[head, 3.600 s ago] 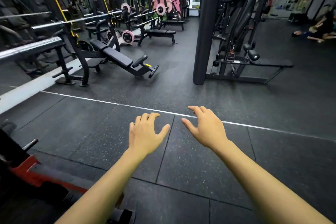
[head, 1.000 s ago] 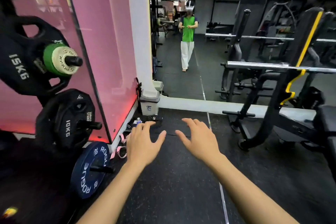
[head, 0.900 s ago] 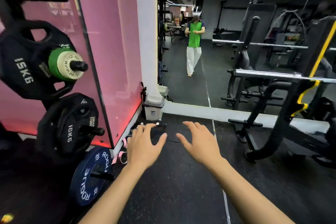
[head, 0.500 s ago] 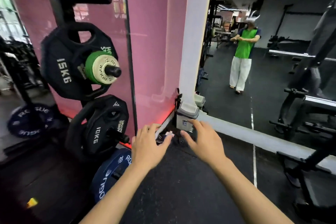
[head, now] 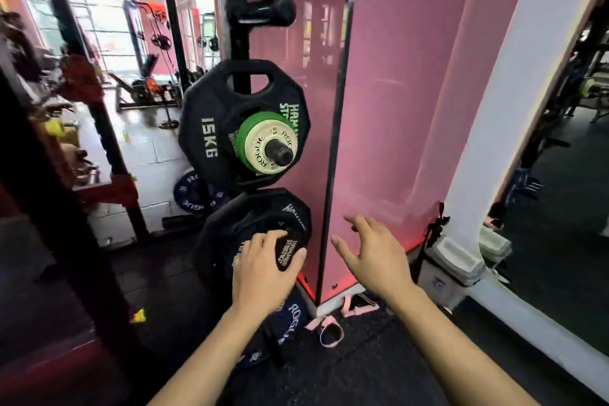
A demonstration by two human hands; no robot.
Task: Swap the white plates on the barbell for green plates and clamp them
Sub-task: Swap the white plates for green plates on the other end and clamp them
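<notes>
Left grip [head: 263, 269] spread wide and empty, low before the 10 kg plate; right grip [head: 372, 255] likewise wide, empty. The green plate [head: 245, 142] hangs above, behind a white plate [head: 263, 155] on its peg, nearer the left.

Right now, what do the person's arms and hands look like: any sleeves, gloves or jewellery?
Both forearms are bare as far as the frame shows, with no sleeves in view. The left hand and right hand wear no gloves. No watch, wristband or ring shows on either.
</notes>
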